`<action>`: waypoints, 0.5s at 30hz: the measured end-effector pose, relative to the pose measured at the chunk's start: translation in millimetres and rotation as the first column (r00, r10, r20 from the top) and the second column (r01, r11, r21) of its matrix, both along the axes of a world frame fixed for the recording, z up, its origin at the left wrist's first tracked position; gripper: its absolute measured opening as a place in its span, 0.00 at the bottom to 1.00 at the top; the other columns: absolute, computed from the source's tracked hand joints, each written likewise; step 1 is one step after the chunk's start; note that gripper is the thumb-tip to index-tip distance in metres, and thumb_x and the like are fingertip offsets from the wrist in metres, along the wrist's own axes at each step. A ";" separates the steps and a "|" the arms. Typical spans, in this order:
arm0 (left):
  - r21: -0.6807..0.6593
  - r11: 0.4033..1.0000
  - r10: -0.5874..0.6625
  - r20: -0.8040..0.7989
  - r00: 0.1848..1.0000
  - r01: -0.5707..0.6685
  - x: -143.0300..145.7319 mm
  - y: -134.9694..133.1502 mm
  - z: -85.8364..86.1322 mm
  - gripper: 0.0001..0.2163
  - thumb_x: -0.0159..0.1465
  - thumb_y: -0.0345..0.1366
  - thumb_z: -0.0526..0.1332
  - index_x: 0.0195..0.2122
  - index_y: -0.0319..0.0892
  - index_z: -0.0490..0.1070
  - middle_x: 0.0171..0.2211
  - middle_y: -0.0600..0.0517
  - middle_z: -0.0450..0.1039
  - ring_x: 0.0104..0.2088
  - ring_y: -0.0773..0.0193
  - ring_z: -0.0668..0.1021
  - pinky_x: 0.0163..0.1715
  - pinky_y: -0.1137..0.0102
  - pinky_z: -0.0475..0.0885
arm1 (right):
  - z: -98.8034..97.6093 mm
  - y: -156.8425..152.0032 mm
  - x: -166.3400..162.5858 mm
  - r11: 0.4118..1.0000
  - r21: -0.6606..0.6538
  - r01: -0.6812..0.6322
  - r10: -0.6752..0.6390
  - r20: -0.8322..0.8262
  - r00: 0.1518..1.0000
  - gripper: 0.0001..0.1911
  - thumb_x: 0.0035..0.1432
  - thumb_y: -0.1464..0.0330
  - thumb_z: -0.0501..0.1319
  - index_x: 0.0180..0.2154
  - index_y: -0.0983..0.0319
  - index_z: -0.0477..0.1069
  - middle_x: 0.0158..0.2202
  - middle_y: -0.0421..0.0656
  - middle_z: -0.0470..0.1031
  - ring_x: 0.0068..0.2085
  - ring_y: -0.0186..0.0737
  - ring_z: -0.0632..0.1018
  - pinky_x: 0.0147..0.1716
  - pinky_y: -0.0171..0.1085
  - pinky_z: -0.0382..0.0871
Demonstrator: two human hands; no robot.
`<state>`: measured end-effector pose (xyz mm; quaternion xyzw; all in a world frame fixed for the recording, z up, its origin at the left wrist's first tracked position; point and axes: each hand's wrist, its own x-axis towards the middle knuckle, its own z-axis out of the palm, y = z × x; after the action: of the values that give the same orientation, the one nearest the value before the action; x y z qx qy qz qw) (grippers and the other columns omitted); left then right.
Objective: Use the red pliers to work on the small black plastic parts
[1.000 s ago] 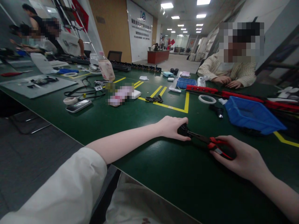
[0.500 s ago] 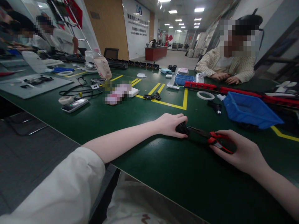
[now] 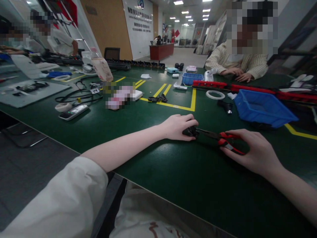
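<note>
A loose, off-white sleeve (image 3: pixel 64 195) with soft wrinkles ended partway along the left arm (image 3: pixel 128 147). Pale cloth (image 3: pixel 137 210) low in view bore brown, curving marks (image 3: pixel 153 228). The left hand (image 3: pixel 177 127) and right hand (image 3: pixel 256 152) were both bare.

The left hand (image 3: pixel 178 127) grips a black part (image 3: pixel 190 131) above the green worktop (image 3: pixel 188 188); the right hand (image 3: pixel 255 150) holds red-handled pliers (image 3: pixel 223 136), tips at the part. Beyond lie black pieces (image 3: pixel 158 98) by yellow tape (image 3: pixel 193 99), a white ring (image 3: pixel 207 96) and, rightward, a large blue bin (image 3: pixel 264 114). Opposite is a person (image 3: pixel 237 61) in a striped shirt.
</note>
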<state>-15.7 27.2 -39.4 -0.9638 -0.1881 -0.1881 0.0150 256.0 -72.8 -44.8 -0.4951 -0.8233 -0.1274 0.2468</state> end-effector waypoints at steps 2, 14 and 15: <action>-0.049 0.999 -0.001 0.015 1.000 0.002 -0.7 1.2 -0.3 0.21 0.61 0.49 0.59 0.50 0.40 0.66 0.46 0.47 0.68 0.38 0.62 0.75 0.35 0.69 0.66 | 0.1 -0.5 -1.0 1.000 -0.017 0.003 -0.003 -0.036 0.999 0.21 0.51 0.55 0.61 0.43 0.62 0.69 0.39 0.48 0.77 0.37 0.47 0.77 0.36 0.44 0.69; -0.374 0.889 -0.249 0.091 0.964 0.265 -5.0 8.5 2.6 0.16 0.63 0.42 0.60 0.49 0.41 0.72 0.48 0.45 0.67 0.49 0.59 0.71 0.50 0.66 0.65 | -1.9 3.1 3.6 0.951 -0.302 0.061 -0.151 -0.283 0.947 0.28 0.47 0.49 0.62 0.44 0.61 0.71 0.39 0.47 0.78 0.38 0.47 0.78 0.36 0.46 0.72; -0.340 0.902 -0.260 0.067 0.963 0.267 -4.8 8.8 2.4 0.15 0.63 0.42 0.60 0.49 0.42 0.72 0.49 0.45 0.67 0.49 0.58 0.71 0.51 0.64 0.64 | -1.9 3.4 3.8 0.949 -0.308 0.067 -0.159 -0.284 0.946 0.28 0.46 0.49 0.62 0.44 0.61 0.71 0.39 0.47 0.78 0.38 0.48 0.78 0.36 0.46 0.72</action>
<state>-20.5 36.0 -37.0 -0.9660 -0.0864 -0.1618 -0.1821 259.8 -69.5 -46.7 -0.5868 -0.7549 0.0605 0.2866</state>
